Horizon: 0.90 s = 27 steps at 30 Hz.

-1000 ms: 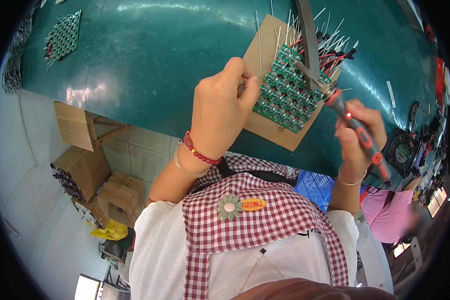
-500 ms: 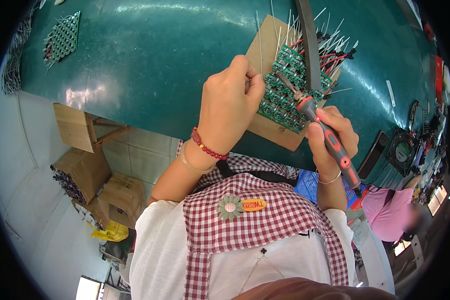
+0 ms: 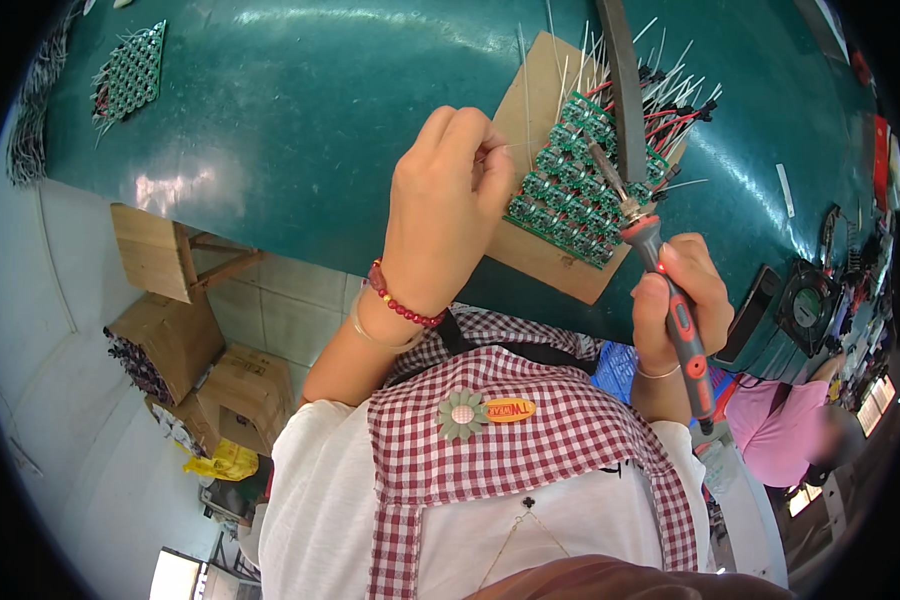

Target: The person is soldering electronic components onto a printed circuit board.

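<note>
My right hand (image 3: 685, 295) grips a grey-and-red soldering iron (image 3: 668, 270) with a small red light on its handle. The iron's metal tip points up and left over a panel of green circuit boards (image 3: 570, 190). To the left of the panel, my left hand (image 3: 448, 200) is closed in a pinch on a thin wire (image 3: 520, 144), which runs from the fingertips toward the boards. Under the panel lies a brown board (image 3: 545, 262). A dark flat bar (image 3: 625, 110) crosses the panel's right part. White, red and black wires (image 3: 670, 100) fan out beyond it.
A second circuit board panel (image 3: 133, 72) lies at the far left of the green table (image 3: 300, 120), near a bundle of grey wires (image 3: 32, 135). At right are a black fan (image 3: 806, 305) and a white strip (image 3: 786, 190). Cardboard boxes (image 3: 170, 345) and a person in pink (image 3: 770, 425) are nearby.
Both hands have drawn apart a little: my left hand moved left, and my right moved right and slightly down with the soldering iron. The iron's tip has shifted right over the boards.
</note>
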Motion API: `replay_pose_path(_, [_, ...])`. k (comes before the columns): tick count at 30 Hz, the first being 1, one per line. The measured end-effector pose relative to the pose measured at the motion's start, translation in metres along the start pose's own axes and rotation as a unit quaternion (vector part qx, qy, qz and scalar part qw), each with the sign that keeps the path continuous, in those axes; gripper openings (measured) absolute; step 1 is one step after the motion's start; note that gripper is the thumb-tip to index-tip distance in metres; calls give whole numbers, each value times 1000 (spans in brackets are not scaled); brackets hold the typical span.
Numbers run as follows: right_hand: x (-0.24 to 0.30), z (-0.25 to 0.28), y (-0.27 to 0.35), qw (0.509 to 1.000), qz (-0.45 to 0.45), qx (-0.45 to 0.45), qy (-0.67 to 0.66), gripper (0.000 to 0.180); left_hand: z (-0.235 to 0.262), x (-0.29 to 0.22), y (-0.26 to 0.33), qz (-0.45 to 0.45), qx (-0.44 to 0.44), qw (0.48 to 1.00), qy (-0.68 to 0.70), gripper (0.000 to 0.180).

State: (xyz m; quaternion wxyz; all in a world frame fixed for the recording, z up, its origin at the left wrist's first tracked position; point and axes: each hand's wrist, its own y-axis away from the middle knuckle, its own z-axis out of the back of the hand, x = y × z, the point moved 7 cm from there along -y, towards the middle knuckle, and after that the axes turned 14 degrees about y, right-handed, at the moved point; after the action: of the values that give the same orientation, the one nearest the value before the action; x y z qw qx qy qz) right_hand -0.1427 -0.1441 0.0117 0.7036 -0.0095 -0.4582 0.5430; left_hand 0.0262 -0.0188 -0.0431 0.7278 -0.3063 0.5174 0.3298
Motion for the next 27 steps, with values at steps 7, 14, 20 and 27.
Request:
replay_pose_path(7, [-1, -6, -1, 1000, 4, 13, 22, 28, -11, 2, 1, -8, 23, 1000, -17, 11])
replay_pose_path(14, [-9, 0, 9, 1000, -21, 1, 18, 27, -29, -5, 7, -18, 52, 998, -3, 12])
replay_pose_path(20, [-10, -4, 9, 1000, -22, 10, 16, 26, -33, -10, 4, -33, 57, 997, -26, 13])
replay_pose_path(27, [1, -11, 12, 998, 0, 13, 64, 23, -35, -9, 5, -31, 60, 997, -41, 14])
